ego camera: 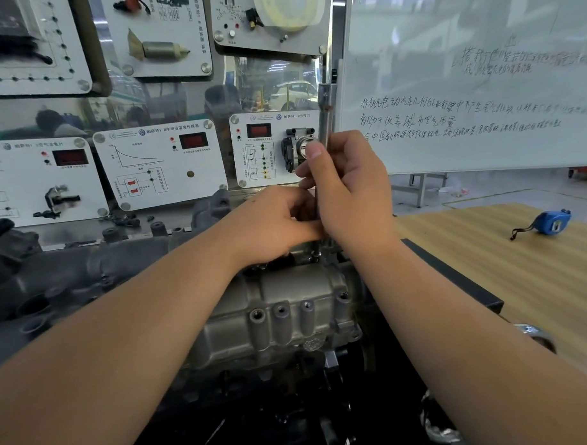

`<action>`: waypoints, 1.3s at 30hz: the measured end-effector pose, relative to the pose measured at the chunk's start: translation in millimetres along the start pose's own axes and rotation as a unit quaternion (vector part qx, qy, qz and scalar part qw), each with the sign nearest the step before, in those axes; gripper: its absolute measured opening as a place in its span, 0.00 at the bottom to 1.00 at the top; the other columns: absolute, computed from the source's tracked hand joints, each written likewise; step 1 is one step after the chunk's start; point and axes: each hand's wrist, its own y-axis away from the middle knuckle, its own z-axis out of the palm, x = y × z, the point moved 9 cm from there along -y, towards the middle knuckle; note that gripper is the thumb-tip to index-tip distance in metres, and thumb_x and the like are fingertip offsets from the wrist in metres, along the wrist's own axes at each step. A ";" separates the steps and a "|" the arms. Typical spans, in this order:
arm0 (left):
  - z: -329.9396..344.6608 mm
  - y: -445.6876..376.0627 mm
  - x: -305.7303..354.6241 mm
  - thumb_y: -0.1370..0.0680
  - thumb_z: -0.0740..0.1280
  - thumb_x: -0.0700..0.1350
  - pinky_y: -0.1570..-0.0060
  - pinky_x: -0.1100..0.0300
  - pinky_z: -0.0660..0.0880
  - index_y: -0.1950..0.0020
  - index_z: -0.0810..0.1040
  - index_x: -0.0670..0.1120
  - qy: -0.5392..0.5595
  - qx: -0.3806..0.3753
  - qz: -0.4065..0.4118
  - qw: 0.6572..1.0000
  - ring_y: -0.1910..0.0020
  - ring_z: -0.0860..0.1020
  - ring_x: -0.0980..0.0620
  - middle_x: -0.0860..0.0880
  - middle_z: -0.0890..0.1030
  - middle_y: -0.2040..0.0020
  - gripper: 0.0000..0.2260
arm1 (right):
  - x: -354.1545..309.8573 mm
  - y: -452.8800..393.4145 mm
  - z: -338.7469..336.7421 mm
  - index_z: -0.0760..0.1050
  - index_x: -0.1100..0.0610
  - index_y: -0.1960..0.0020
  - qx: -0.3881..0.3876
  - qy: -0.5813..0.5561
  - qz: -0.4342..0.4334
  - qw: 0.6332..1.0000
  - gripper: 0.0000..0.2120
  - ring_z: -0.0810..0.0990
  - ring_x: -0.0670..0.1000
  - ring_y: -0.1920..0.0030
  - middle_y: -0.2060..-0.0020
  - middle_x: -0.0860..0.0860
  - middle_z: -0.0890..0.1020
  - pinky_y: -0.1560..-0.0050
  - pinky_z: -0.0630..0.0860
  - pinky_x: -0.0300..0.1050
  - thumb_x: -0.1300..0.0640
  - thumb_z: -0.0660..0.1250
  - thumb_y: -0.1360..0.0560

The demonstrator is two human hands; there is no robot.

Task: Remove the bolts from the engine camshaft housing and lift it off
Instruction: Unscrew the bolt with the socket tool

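- Workshop walls behind hold white teaching boards with small car parts and red number screens on them.
- Down in the middle sits the grey metal camshaft housing, on top of the dark engine, with round bolt holes along its near side.
- At its far edge a thin bolt sticks up, just under both hands.
- Right hand is curled around a long silver socket wrench that stands straight up over the bolt; the thumb presses on the bar.
- Left hand is next to it, touching the right hand, with its fingers bent around the low part of the tool.
- Off to the right is a wooden counter with a blue tape measure lying on it, well apart from the hands.
- Above the counter stands a whiteboard with handwriting.
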 end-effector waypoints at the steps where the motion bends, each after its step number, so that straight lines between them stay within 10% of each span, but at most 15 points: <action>1: 1.1 0.6 0.2 0.22 0.71 0.41 0.72 0.70 0.69 0.51 0.81 0.44 0.004 -0.006 0.000 1.000 0.77 0.73 0.63 0.58 0.77 0.75 0.02 | -0.1 -0.6 0.5 0.72 0.43 0.55 -0.001 0.013 -0.003 1.000 0.06 0.83 0.42 0.62 0.62 0.44 0.84 0.61 0.75 0.35 0.49 0.62 0.19; 18: 2.8 0.4 0.6 0.23 0.71 0.41 0.68 0.67 0.71 0.55 0.83 0.46 -0.012 -0.017 0.008 1.000 0.74 0.74 0.61 0.57 0.77 0.74 0.02 | -0.8 0.3 6.8 0.77 0.53 0.55 -0.032 0.021 -0.004 0.999 0.14 0.81 0.46 0.62 0.63 0.46 0.84 0.60 0.76 0.43 0.49 0.58 0.17; 29: -1.2 -1.6 -2.3 0.24 0.73 0.45 0.68 0.65 0.70 0.52 0.83 0.45 -0.008 0.008 0.007 1.000 0.74 0.73 0.62 0.57 0.79 0.72 0.04 | 1.5 0.3 1.5 0.72 0.43 0.53 -0.008 0.012 -0.002 1.000 0.04 0.84 0.43 0.60 0.62 0.45 0.85 0.57 0.79 0.43 0.50 0.65 0.21; 39: -4.0 -2.4 -3.3 0.25 0.73 0.47 0.58 0.53 0.75 0.51 0.82 0.40 -0.014 0.020 0.005 1.000 0.63 0.79 0.50 0.42 0.83 0.59 0.10 | -0.3 0.5 2.0 0.71 0.40 0.49 -0.011 0.002 -0.003 1.000 0.07 0.85 0.47 0.57 0.60 0.49 0.86 0.53 0.82 0.53 0.48 0.69 0.22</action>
